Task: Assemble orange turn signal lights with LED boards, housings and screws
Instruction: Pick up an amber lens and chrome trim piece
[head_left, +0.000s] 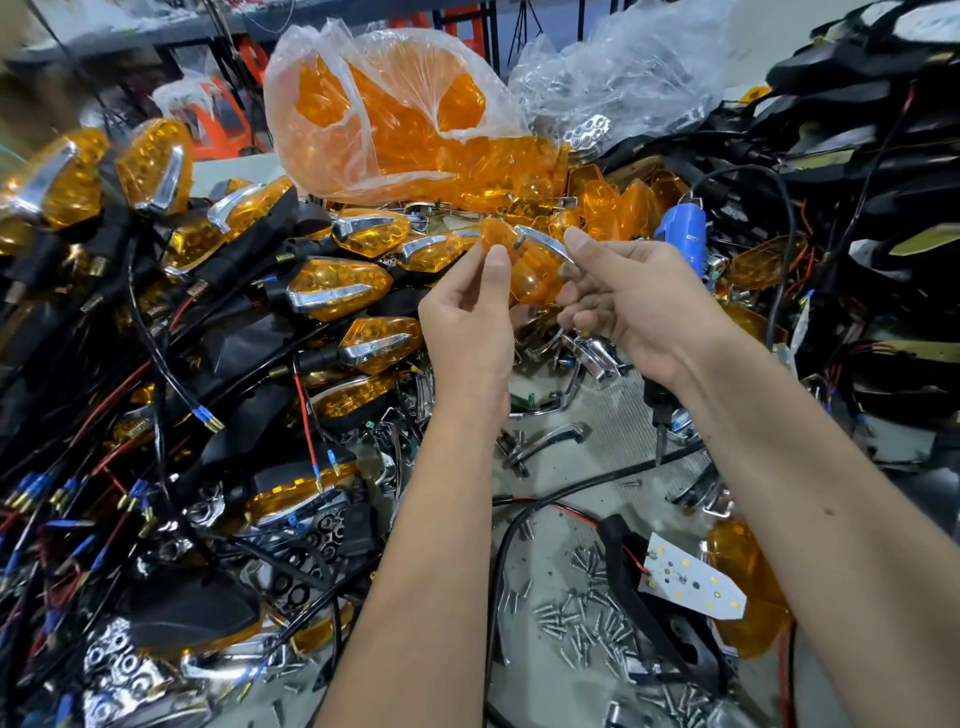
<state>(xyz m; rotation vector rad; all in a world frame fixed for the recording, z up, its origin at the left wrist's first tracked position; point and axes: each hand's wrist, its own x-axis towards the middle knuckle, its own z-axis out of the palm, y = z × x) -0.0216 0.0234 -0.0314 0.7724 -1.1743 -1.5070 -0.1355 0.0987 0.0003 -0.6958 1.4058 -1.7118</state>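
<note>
An orange lens (535, 273) is held up over the bench centre between both hands. My left hand (470, 322) pinches its left edge with thumb and fingers. My right hand (628, 301) holds a curved chrome trim strip (545, 243) against the lens top, thumb on the strip's right end. A white LED board (693, 577) with red wire lies at lower right on a black housing (649, 613), beside another orange lens (748, 582). Loose screws (582, 618) are scattered on the bench below.
Finished orange signal lights (332, 288) with black stems and wires pile up on the left. A plastic bag of orange lenses (395, 130) stands behind the hands. A blue electric screwdriver (680, 234) lies at right, black housings (878, 156) stacked beyond. Chrome strips (550, 441) litter the middle.
</note>
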